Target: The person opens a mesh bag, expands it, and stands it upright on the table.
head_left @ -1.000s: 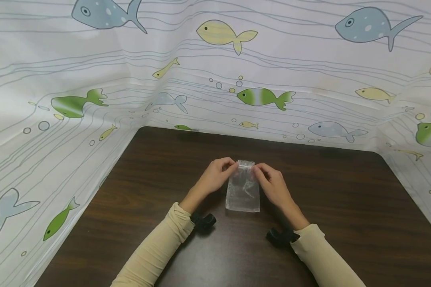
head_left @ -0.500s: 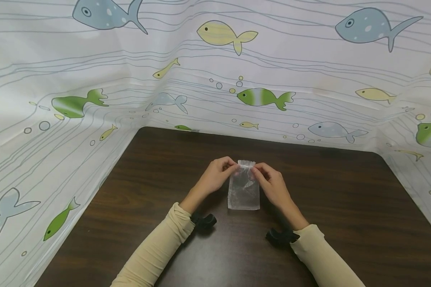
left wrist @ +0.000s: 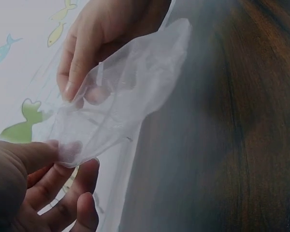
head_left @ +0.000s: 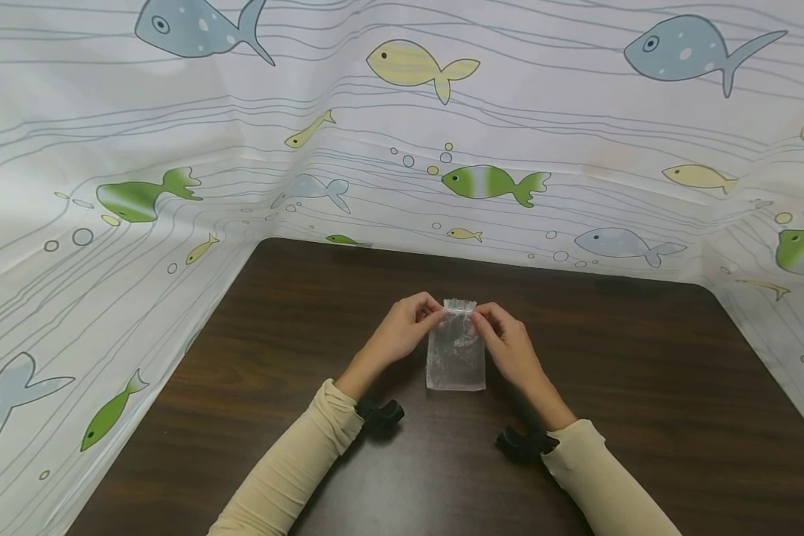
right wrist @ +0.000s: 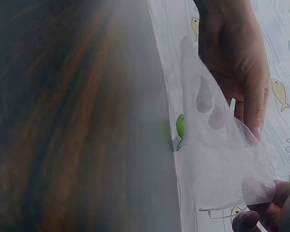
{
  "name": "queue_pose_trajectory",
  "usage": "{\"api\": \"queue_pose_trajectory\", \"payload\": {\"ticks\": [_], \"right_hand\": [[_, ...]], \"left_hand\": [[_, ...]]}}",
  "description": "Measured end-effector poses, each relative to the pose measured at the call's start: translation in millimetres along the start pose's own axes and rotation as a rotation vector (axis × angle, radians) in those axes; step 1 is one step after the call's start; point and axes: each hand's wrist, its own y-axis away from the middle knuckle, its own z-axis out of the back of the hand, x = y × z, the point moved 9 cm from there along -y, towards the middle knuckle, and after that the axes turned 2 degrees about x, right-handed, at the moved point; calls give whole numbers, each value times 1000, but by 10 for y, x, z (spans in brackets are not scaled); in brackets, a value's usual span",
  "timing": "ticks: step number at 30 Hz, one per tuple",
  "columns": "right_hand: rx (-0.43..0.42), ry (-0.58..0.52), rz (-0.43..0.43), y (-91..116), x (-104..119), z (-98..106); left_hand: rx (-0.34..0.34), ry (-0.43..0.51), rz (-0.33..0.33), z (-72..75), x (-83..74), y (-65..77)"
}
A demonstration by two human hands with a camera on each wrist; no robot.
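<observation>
A small sheer white organza drawstring bag (head_left: 455, 363) hangs between both hands, its gathered ruffled top away from the person in the head view. My left hand (head_left: 402, 327) pinches one side of the bag near the neck, between thumb and fingers. On the opposite side, my right hand (head_left: 507, 339) pinches the neck the same way. Through the thin cloth (left wrist: 154, 72), fingertips show in the left wrist view. A thin white cord (right wrist: 224, 216) trails from the bag's edge near the right fingers in the right wrist view. Nothing shows inside the bag.
A dark wood-grain table (head_left: 275, 313) lies below the hands. White sheeting (head_left: 348, 89) printed with fish rises along its back and sides. Black wrist mounts (head_left: 380, 415) are worn on both wrists below beige sleeves (head_left: 295, 461).
The bag's lower edge has shifted slightly right and away from the person, and its body now looks straighter. Both hands stay almost in place, still pinching the neck.
</observation>
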Motion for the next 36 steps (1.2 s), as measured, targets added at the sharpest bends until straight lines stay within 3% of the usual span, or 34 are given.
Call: {"api": "queue_pose_trajectory", "payload": {"ticks": [36], "right_hand": [[-13, -20, -19, -8, -3, 16]], "left_hand": [[-36, -22, 0, 28, 11, 10]]}}
